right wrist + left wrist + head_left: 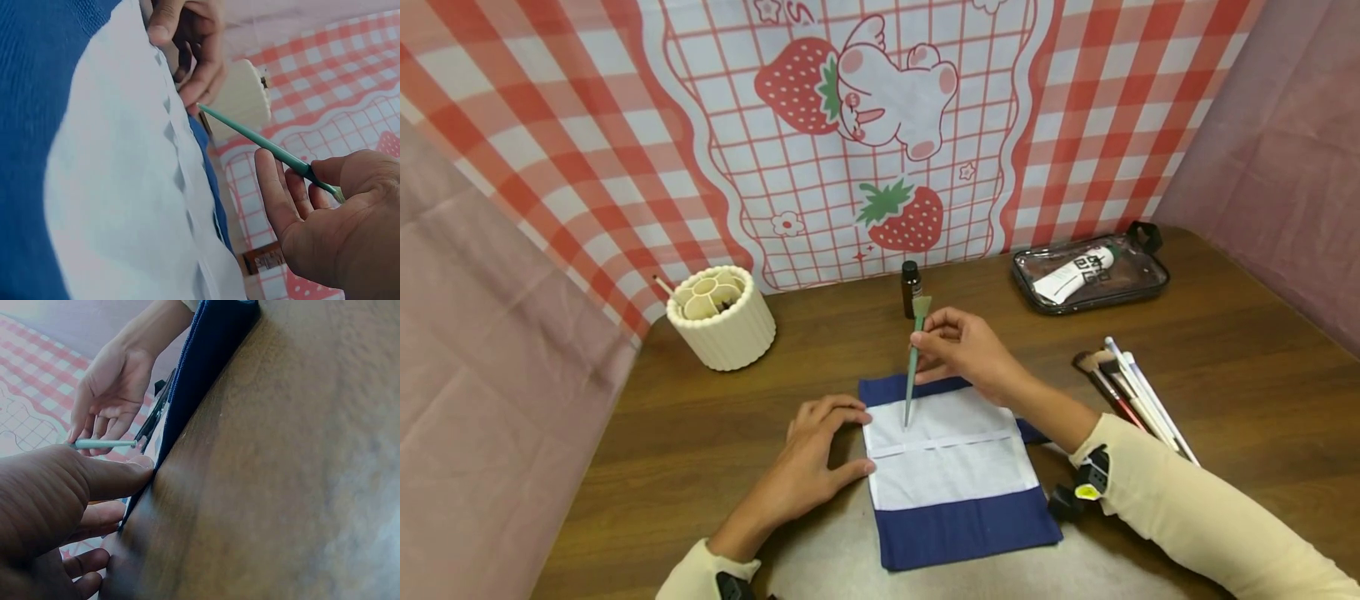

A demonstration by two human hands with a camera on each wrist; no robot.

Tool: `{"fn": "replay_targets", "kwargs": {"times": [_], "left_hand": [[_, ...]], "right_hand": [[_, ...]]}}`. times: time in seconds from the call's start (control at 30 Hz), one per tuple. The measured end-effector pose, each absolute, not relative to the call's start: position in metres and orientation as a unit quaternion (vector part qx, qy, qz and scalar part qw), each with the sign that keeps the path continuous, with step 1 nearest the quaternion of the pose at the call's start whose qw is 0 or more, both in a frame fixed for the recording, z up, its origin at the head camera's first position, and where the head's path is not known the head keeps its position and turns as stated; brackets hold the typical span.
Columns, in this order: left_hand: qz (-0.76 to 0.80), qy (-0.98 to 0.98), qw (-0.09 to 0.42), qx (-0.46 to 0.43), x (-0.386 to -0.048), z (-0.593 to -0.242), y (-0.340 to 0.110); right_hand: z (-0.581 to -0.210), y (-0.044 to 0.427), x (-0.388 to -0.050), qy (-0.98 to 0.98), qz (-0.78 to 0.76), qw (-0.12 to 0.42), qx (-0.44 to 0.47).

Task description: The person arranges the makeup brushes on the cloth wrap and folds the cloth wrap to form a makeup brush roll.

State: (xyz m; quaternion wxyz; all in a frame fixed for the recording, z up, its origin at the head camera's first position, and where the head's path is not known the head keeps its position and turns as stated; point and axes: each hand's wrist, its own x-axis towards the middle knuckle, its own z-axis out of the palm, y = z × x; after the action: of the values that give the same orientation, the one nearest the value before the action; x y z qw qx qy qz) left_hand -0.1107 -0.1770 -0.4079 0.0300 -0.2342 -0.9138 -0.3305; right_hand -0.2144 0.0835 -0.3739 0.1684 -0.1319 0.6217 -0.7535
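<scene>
Head view: green brush (913,360) in right hand's (964,352) thumb-and-finger pinch.

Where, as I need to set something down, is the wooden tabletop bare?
Bare brown wooden tabletop lies between the cream ribbed round pot and the brown bottle with black cap, and right of the slim makeup brushes. Crowded: around the navy-and-white fabric, the left hand at its edge, the right hand holding a slender green brush.

Clad in cream and black

Dressed in a plain cream right sleeve (1202,500) and matching left sleeve (694,575). Fitted on the right with a boxy black device (1094,468) bearing a yellow patch (1086,492), on the left with another dark device (732,586).
</scene>
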Motion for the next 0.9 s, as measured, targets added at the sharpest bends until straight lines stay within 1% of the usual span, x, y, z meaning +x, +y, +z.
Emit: {"fn": "replay_targets", "kwargs": {"times": [0.2, 0.4, 0.63, 0.9], "left_hand": [[-0.330, -0.915, 0.025, -0.233, -0.111, -0.408, -0.178], [-0.330, -0.916, 0.021, -0.229, -0.111, -0.408, -0.178], [-0.332, -0.915, 0.017, -0.228, -0.111, -0.407, -0.178], [-0.331, -0.914, 0.023, -0.232, -0.111, -0.408, -0.178]], "right_hand": [[-0.380, 0.071, -0.213, 0.612, -0.757, 0.181, -0.144], [-0.382, 0.062, -0.210, 0.615, -0.752, 0.195, -0.135], [-0.386, 0.057, -0.204, 0.623, -0.736, 0.232, -0.125], [-0.389, 0.053, -0.195, 0.626, -0.721, 0.261, -0.141]]}}
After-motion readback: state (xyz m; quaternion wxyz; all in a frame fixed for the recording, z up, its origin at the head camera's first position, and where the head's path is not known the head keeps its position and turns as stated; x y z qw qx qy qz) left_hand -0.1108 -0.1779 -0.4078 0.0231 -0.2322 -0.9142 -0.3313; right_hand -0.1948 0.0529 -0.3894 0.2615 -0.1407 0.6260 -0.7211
